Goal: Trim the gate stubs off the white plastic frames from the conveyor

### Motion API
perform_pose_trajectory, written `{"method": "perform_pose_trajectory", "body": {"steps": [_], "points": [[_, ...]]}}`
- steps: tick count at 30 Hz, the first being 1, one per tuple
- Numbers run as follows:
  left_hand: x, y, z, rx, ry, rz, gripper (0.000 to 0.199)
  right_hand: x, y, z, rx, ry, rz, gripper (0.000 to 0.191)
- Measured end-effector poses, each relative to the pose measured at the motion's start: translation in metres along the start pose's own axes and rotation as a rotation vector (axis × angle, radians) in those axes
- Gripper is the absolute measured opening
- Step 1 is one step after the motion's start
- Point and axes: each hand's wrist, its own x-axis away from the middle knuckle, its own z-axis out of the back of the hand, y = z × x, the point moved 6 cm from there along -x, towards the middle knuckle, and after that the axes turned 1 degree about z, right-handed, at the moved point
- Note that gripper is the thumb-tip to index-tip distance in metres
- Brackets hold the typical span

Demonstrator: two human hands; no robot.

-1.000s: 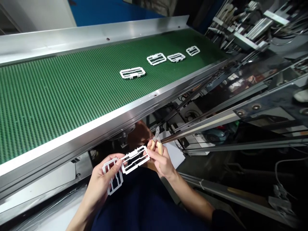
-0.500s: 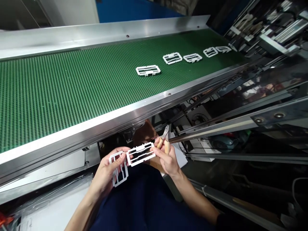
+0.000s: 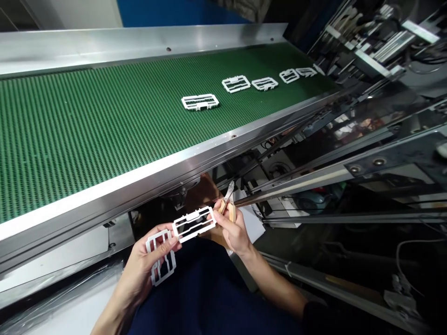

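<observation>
My left hand (image 3: pixel 148 265) grips a white plastic moulded frame (image 3: pixel 161 260) with its fingers through the openings. A second white frame (image 3: pixel 193 224) lies level with it and seems joined at the end by my left thumb; the thumb hides the join. My right hand (image 3: pixel 233 232) pinches that second frame's right end. The same hand holds small cutters with pale wooden handles (image 3: pixel 228 207), their steel jaws pointing up and away. Several similar white frames (image 3: pixel 200 102) lie flat on the green perforated conveyor belt (image 3: pixel 94 135), well beyond my hands.
Stainless steel rails (image 3: pixel 139 46) run along both sides of the belt. The near rail (image 3: pixel 139 179) passes just beyond my hands. Dark machinery with cables and metal bars (image 3: pixel 366 153) fills the right side. My dark blue clothing (image 3: pixel 195 288) lies below my hands.
The view has swung slightly, shifting the belt and rails across the picture. Both hands still hold the frames, which have tilted a little; the cutters stay in my right hand.
</observation>
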Motion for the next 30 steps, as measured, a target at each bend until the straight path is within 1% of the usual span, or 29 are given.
{"method": "perform_pose_trajectory", "body": {"steps": [4, 8, 12, 16, 21, 24, 30], "points": [[0.000, 0.002, -0.001, 0.007, 0.082, -0.022, 0.039, 0.000, 0.001, 0.000, -0.005, -0.015, -0.011, 0.023], [-0.001, 0.001, -0.002, 0.010, 0.084, -0.005, 0.041, 0.000, 0.000, 0.001, 0.003, -0.019, -0.010, 0.022], [-0.004, 0.001, 0.001, -0.006, 0.091, -0.002, 0.042, 0.000, -0.003, -0.001, 0.012, -0.037, -0.003, 0.022], [-0.012, 0.000, 0.001, -0.025, 0.057, 0.016, 0.044, 0.000, -0.012, -0.004, 0.051, -0.065, 0.009, 0.020], [-0.024, -0.005, 0.001, -0.041, 0.020, 0.012, 0.040, 0.004, -0.023, -0.009, 0.156, -0.107, 0.041, 0.019], [-0.031, -0.008, 0.000, -0.043, -0.019, 0.021, 0.038, 0.006, -0.023, -0.010, 0.206, -0.113, 0.037, 0.019], [-0.040, -0.007, -0.002, -0.043, -0.040, 0.029, 0.038, 0.007, -0.021, -0.009, 0.240, -0.076, 0.046, 0.018]]}}
